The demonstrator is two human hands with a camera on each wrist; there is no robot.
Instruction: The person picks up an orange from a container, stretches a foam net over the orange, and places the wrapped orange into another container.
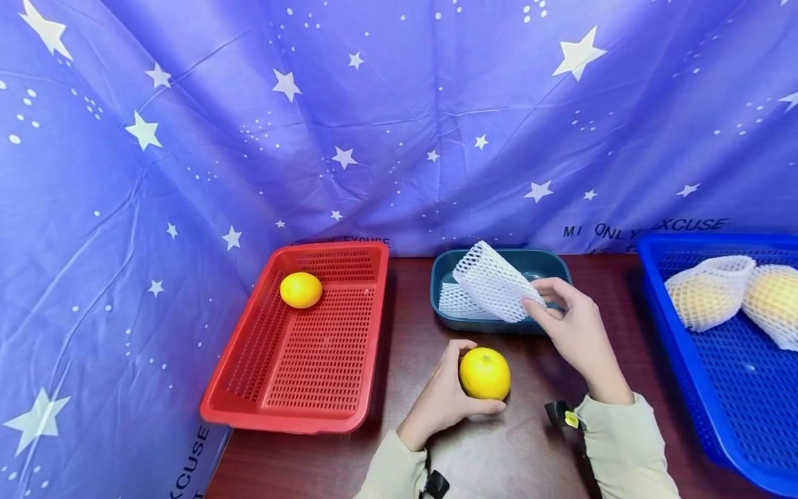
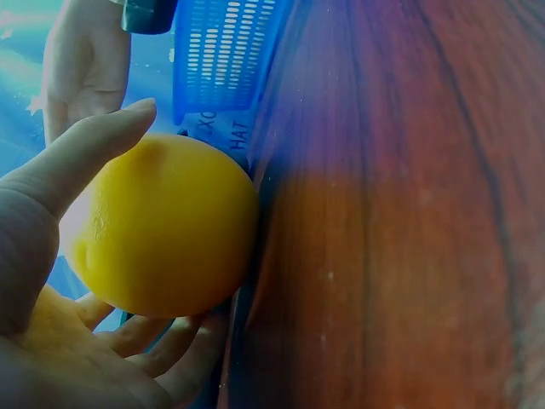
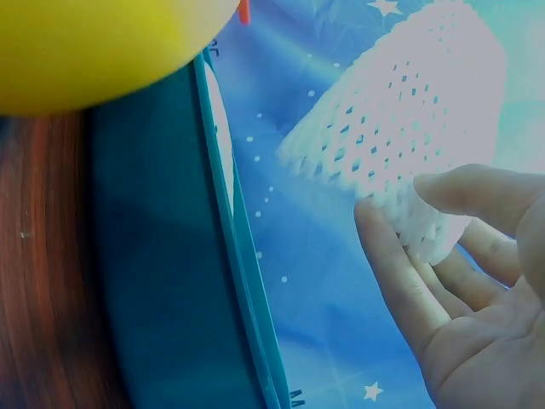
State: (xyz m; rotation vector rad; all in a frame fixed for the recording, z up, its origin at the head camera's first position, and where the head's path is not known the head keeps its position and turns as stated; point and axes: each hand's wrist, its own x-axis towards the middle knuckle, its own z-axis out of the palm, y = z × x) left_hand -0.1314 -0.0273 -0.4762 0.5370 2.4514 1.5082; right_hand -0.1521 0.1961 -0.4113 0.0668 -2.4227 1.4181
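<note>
My left hand [image 1: 441,398] curves its thumb and fingers around a round yellow fruit [image 1: 485,374], like an orange, in front of the small teal basin. In the left wrist view the fruit [image 2: 170,226] sits between thumb and fingers, close to the wooden tabletop. My right hand [image 1: 576,329] pinches one end of a white foam fruit net [image 1: 495,281] between thumb and fingers, above the teal basin [image 1: 542,265]. The right wrist view shows that net [image 3: 409,119] hanging loose and without fruit. Another white foam net [image 1: 458,299] lies in the basin, partly covered by the held one.
On the left stands a red basket [image 1: 318,346] with one yellow fruit [image 1: 301,290] in it. A blue basket [image 1: 723,402] at the right holds fruits in foam nets [image 1: 711,291]. Behind the dark wooden table [image 1: 405,333] hangs a blue star-patterned cloth [image 1: 399,125].
</note>
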